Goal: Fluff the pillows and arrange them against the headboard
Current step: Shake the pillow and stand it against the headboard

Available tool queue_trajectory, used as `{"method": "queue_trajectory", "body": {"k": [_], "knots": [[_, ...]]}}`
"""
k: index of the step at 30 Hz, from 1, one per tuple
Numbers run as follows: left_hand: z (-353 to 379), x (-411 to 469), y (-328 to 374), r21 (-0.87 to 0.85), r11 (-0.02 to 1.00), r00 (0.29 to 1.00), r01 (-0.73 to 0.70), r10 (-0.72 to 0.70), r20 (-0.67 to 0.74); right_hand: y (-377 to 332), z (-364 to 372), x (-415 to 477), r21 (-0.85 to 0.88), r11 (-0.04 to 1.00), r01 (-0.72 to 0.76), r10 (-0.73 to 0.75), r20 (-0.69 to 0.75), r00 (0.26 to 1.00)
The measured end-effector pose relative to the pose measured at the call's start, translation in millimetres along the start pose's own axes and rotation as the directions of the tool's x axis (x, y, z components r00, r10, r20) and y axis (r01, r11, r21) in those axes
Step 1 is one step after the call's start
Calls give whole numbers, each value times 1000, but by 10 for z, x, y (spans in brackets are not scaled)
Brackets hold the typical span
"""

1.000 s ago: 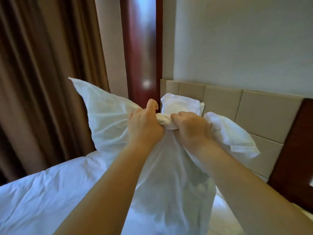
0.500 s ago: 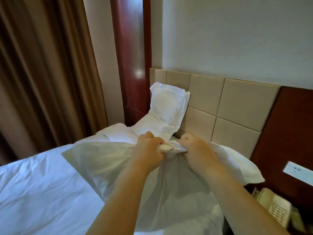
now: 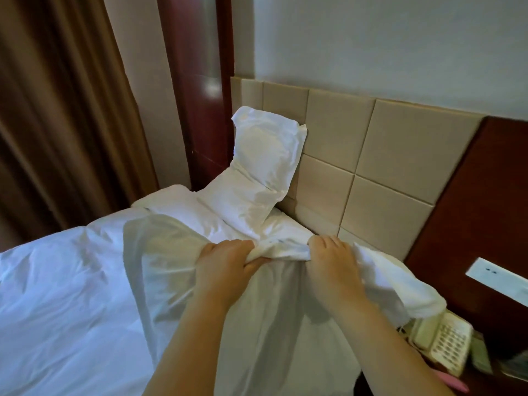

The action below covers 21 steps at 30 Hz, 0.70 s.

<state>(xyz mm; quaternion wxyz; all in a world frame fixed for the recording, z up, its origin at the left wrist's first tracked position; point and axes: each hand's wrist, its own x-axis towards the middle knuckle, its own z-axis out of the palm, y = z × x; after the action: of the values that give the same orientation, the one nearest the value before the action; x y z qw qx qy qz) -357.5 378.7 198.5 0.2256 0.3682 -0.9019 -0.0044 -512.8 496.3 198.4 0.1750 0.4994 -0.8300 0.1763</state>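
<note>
The pillow in hand [image 3: 160, 270] is held over the near side of the bed [image 3: 51, 310], just short of the headboard [image 3: 394, 155], w/ its top edge bunched into a roll btwn the left hand [image 3: 225, 270] and the right hand [image 3: 333, 270]. The fingers [image 3: 243, 248] of both hands are curled tight round that gathered cloth, the hands near each other but apart; nothing else is held. The grip is prob. taken at the edge so the filling is free to drop & spread when the pillow is shaken, i.e. a fluffing hold, not a carrying one. The case corners flare out loose on either side, the right one hanging just above the phone [image 3: 445, 341] beside the bed; the pillow's body hangs below the forearms, toward the camera. A second pillow [image 3: 263, 172] is stood on end at the far corner & leaned against the headboard panels. It is creased at the waist, so it looks parked rather than squared up. Judged step: fluffing of pillow no. 2, approx. mid-task; placement next to the leaning one is not yet done. For that, the bare stretch of headboard btwn the leaning pillow and the dark wood panel [image 3: 471, 195] would likely be used. Risk: the phone could be caught by the loose right corner on a hard shake.
</note>
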Motion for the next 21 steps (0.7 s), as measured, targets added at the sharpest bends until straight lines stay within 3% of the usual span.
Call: {"method": "queue_trajectory", "body": {"k": [4,7,11,17,21], "knots": [[359,487,12,20,996,981,-92,94,-168,237,275,385,17,999,-46,45,59,997],[471,990,63,-26,992,958,-120,109,-264,398,317,832,-1,999,-53,53,13,999],[360,1833,176,-83,979,895,-185,133,-427,510,22,1422,21,997,-68,70,-183,981],[-134,3115,417,-57,916,732,-397,278,-622,637,-506,2348,39,997,-63,74,-501,862],[-275,3596,509,-43,894,654,-445,292,-698,624,-788,2628,-60,992,-115,57,-595,802]]}}
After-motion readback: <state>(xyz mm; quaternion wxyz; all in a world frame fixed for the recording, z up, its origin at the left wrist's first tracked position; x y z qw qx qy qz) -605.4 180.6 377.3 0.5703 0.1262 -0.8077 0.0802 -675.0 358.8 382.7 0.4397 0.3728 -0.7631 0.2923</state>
